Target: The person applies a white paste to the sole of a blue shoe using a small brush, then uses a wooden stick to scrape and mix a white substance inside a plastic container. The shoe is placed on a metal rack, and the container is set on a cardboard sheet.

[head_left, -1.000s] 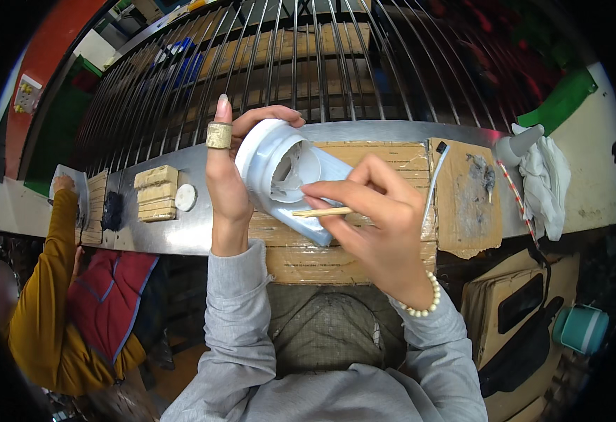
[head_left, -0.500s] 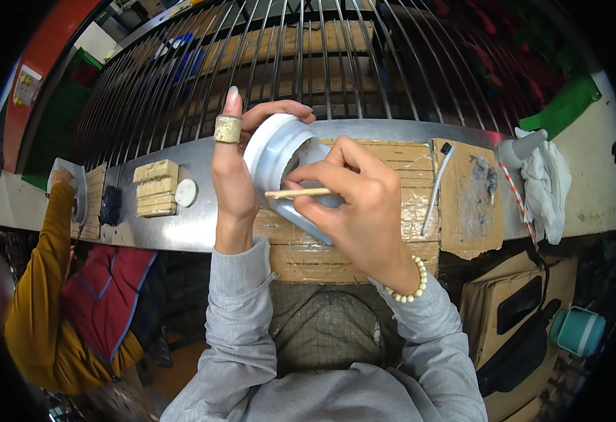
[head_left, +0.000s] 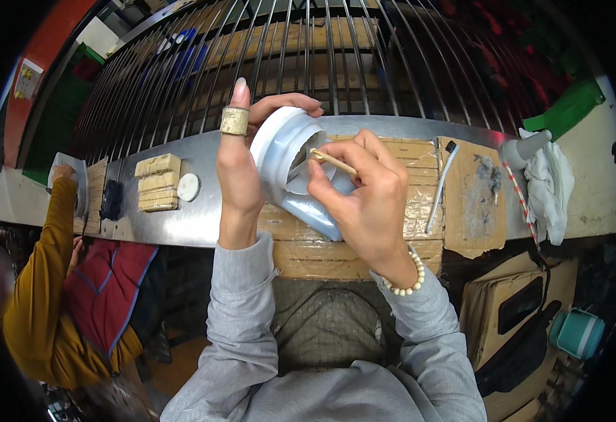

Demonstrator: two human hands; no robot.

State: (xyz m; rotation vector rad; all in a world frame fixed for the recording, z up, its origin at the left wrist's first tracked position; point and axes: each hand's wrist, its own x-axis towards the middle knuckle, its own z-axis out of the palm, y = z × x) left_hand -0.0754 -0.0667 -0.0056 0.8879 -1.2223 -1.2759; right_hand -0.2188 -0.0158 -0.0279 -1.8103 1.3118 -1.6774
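A pale blue-grey plastic housing point(head_left: 313, 211) with a white rounded rim and a round opening is tilted above the cardboard, gripped by my left hand point(head_left: 239, 176). Its thumb stands up with a beige tape band point(head_left: 235, 121) around it, while the other fingers curl behind the rim. My right hand point(head_left: 370, 193) pinches a thin wooden stick point(head_left: 337, 163) between thumb and fingers. The stick's frayed tip lies in front of the housing's opening; whether it touches the edge I cannot tell. The inside of the housing is partly hidden by my right fingers.
Taped cardboard point(head_left: 420, 176) covers the metal bench point(head_left: 188, 228). At right lie a white-handled brush point(head_left: 440, 191), a smudged cardboard piece point(head_left: 473, 218) and a white cloth point(head_left: 550, 183). Left are a beige block point(head_left: 157, 184) and white disc point(head_left: 188, 187). A co-worker's sleeve point(head_left: 48, 260) shows far left.
The stick has gone from nearly level, pointing left, to tip raised up-left near the opening. My right fingers have shifted with it, and the housing sits slightly further right and higher.
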